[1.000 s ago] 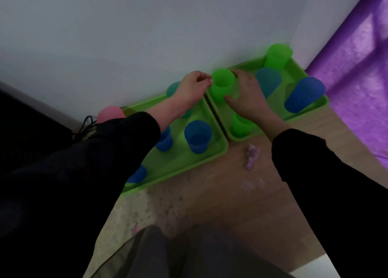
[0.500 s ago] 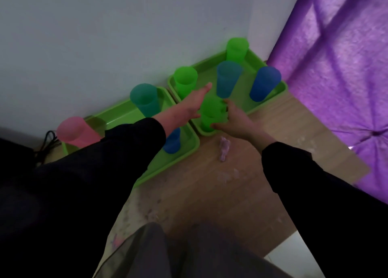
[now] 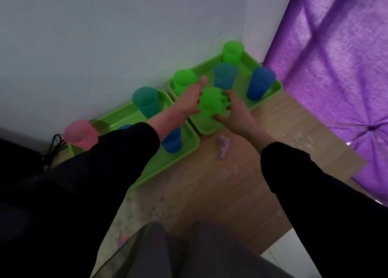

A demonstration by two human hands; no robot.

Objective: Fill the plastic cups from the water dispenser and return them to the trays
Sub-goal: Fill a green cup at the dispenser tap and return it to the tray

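Note:
Two green trays sit side by side against the white wall: the left tray point(image 3: 147, 172) and the right tray point(image 3: 270, 90). My right hand point(image 3: 235, 112) grips a green cup point(image 3: 211, 101) above the near end of the right tray. My left hand point(image 3: 190, 98) lies flat against that cup's left side, fingers straight. The right tray also holds a green cup point(image 3: 183, 80), a teal cup point(image 3: 224, 76), a blue cup point(image 3: 260, 83) and a far green cup point(image 3: 232, 53). The left tray carries a teal cup point(image 3: 146, 101), a pink cup point(image 3: 80, 134) and a blue cup point(image 3: 173, 141).
The trays rest on a wooden surface point(image 3: 241, 183) with pale crumbs and a small purple lump point(image 3: 223, 148). A purple curtain point(image 3: 336, 68) hangs at the right. A black cable point(image 3: 53, 145) lies at the left by the wall. My dark sleeves cover the lower left tray.
My right hand has closed around the green cup and raised it slightly. My left hand has stretched flat beside it. The view has shifted, showing more of the curtain.

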